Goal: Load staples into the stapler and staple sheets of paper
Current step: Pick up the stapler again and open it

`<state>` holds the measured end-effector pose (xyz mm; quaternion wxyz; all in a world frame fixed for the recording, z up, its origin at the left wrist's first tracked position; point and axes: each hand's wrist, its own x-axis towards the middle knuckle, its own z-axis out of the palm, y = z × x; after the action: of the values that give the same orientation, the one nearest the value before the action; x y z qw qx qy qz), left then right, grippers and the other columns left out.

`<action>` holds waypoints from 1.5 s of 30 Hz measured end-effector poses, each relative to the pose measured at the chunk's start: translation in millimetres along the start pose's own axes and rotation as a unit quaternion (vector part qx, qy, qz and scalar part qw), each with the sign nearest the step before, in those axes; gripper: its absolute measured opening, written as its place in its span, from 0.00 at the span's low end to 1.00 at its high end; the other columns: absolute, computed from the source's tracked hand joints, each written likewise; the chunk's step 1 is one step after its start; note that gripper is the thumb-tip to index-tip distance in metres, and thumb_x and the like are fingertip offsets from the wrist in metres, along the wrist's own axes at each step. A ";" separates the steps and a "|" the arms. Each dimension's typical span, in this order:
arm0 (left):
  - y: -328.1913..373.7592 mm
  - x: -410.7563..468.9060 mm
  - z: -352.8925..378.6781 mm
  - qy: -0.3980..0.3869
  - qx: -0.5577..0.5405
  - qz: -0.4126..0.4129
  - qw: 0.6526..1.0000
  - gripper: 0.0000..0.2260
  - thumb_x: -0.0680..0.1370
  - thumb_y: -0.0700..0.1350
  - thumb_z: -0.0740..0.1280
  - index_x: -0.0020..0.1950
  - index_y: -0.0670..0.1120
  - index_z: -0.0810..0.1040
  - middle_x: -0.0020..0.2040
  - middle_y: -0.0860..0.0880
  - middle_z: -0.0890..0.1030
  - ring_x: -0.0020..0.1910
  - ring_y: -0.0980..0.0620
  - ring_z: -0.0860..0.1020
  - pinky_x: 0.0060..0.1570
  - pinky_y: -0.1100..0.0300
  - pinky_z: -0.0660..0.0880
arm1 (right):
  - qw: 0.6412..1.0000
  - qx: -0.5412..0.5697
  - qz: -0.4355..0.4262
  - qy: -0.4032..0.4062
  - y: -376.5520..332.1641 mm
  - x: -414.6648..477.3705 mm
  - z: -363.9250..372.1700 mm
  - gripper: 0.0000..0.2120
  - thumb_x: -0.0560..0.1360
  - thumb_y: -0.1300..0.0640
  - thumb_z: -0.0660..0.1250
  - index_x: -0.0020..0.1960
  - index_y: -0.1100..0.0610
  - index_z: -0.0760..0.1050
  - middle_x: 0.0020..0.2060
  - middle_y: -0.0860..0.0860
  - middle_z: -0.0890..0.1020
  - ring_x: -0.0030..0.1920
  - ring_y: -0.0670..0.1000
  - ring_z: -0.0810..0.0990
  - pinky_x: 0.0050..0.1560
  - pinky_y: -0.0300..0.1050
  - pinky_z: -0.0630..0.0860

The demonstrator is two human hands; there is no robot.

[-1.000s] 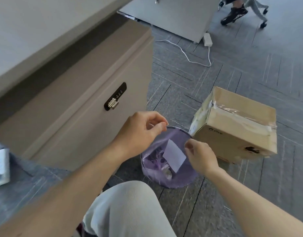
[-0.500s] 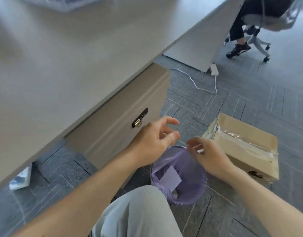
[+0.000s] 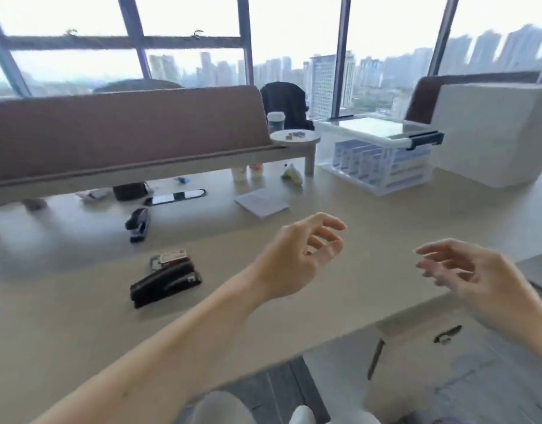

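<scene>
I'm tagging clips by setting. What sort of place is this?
Probably a high-rise office: a long desk bearing a black stapler, a partition screen behind, and tall windows onto city towers.

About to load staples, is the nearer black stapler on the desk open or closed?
Closed: the stapler lies flat, its top arm down against its base.
</scene>
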<state>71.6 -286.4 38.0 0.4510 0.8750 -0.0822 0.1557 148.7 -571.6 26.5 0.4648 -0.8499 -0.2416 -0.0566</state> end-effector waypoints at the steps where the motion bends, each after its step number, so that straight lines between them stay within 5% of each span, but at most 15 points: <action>1: -9.0 -9.9 -24.7 0.019 0.017 -0.008 1.000 0.09 0.82 0.47 0.70 0.62 0.52 0.80 0.53 0.52 0.85 0.50 0.55 0.83 0.53 0.63 0.79 | 1.000 0.005 -0.016 -0.017 -11.4 8.4 18.8 0.05 0.75 0.56 0.75 0.50 0.47 0.85 0.41 0.45 0.89 0.41 0.44 0.87 0.47 0.46 0.82; 6: -52.9 -50.7 -125.6 0.116 0.076 -0.065 0.988 0.08 0.83 0.42 0.69 0.61 0.47 0.82 0.53 0.51 0.87 0.52 0.60 0.82 0.52 0.75 0.74 | 0.992 -0.001 -0.087 -0.095 -57.6 52.6 114.6 0.08 0.77 0.59 0.75 0.49 0.46 0.85 0.39 0.45 0.88 0.41 0.45 0.86 0.46 0.45 0.82; 10: -95.6 -75.7 -174.6 0.166 0.100 -0.121 0.974 0.06 0.83 0.46 0.69 0.59 0.51 0.83 0.53 0.56 0.87 0.52 0.61 0.84 0.55 0.69 0.77 | 0.983 0.019 -0.123 -0.136 -83.0 88.8 189.2 0.07 0.78 0.58 0.75 0.49 0.46 0.85 0.38 0.48 0.87 0.41 0.46 0.86 0.46 0.46 0.83; 18: -130.9 -108.3 -192.1 0.095 0.159 -0.192 0.964 0.07 0.79 0.50 0.74 0.57 0.54 0.84 0.52 0.59 0.86 0.51 0.62 0.82 0.54 0.65 0.78 | 0.963 0.039 -0.153 -0.220 -106.9 97.6 289.1 0.06 0.77 0.57 0.75 0.51 0.47 0.85 0.43 0.43 0.88 0.47 0.41 0.86 0.49 0.37 0.81; 22: -141.3 -109.7 -180.6 0.039 0.220 -0.188 0.957 0.16 0.75 0.57 0.76 0.61 0.58 0.81 0.53 0.61 0.85 0.50 0.63 0.81 0.54 0.65 0.77 | 0.951 0.061 -0.158 -0.260 -108.9 87.7 312.9 0.15 0.70 0.55 0.81 0.55 0.48 0.85 0.45 0.42 0.88 0.50 0.40 0.86 0.53 0.39 0.82; 25: -146.4 -107.1 -170.8 0.030 0.231 -0.151 0.961 0.10 0.76 0.55 0.75 0.55 0.57 0.80 0.46 0.59 0.82 0.45 0.61 0.78 0.47 0.62 0.75 | 0.944 0.076 -0.159 -0.279 -107.4 81.3 325.7 0.17 0.69 0.54 0.82 0.57 0.47 0.84 0.47 0.41 0.89 0.48 0.40 0.87 0.51 0.37 0.82; 29: -151.0 -109.4 -165.1 0.052 0.230 -0.116 0.965 0.09 0.77 0.52 0.75 0.55 0.55 0.81 0.43 0.63 0.78 0.45 0.69 0.75 0.45 0.72 0.68 | 0.946 0.077 -0.170 -0.265 -105.1 80.8 330.7 0.17 0.70 0.54 0.81 0.57 0.46 0.84 0.46 0.38 0.88 0.48 0.40 0.86 0.49 0.32 0.79; 36: -145.5 -101.5 -178.2 -0.003 0.269 -0.070 0.960 0.16 0.79 0.53 0.73 0.66 0.56 0.80 0.57 0.57 0.79 0.51 0.56 0.79 0.51 0.60 0.75 | 0.916 0.036 -0.245 -0.317 -123.9 93.5 317.8 0.22 0.70 0.52 0.78 0.63 0.43 0.79 0.49 0.40 0.88 0.53 0.44 0.85 0.53 0.39 0.79; 45: -148.1 -105.5 -183.6 0.023 0.221 -0.108 0.969 0.20 0.72 0.54 0.79 0.58 0.56 0.74 0.53 0.57 0.82 0.52 0.59 0.80 0.54 0.58 0.78 | 0.881 -0.018 -0.266 -0.391 -133.3 106.7 321.6 0.11 0.75 0.47 0.73 0.57 0.42 0.83 0.45 0.43 0.87 0.45 0.47 0.83 0.54 0.45 0.81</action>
<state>-21.7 -50.6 -11.6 0.2623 0.9529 0.0596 0.1402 139.1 -210.3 -18.3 0.2849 -0.7147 -0.6198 0.1546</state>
